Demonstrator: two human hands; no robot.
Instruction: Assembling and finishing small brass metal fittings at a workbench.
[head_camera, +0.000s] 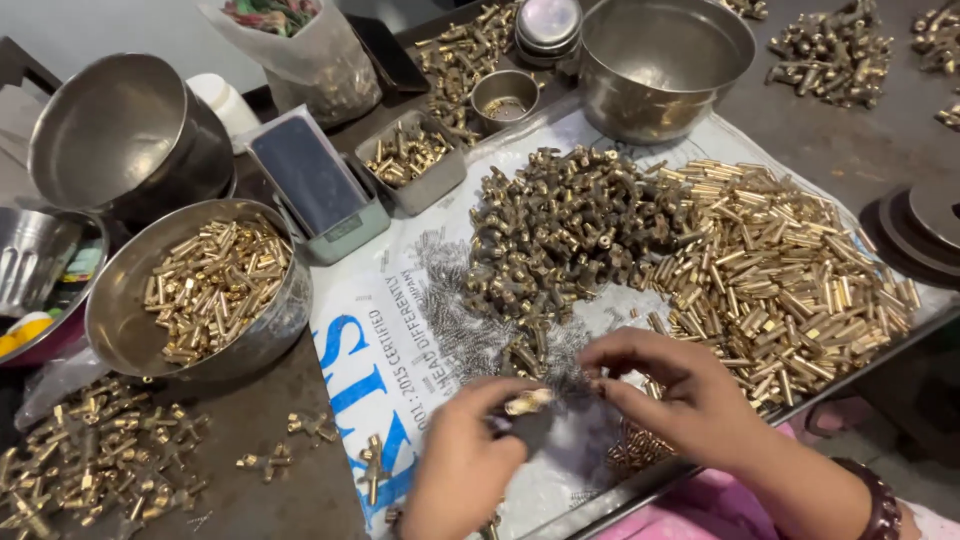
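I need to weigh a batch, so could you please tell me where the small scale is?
In the head view, the small scale sits at upper left, between the bowl of brass tubes and the rectangular tray.

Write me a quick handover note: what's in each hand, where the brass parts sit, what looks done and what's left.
Left hand: pinches a small brass fitting at the fingertips.
Right hand: fingers curled beside that fitting, over the thin springs; whether it holds anything is unclear.
Parts: dark T-shaped fittings pile and brass tube pile on the white sheet.
Done, apparently: brass pieces in the steel bowl and assembled pieces lying far left.
Left: both big piles remain.
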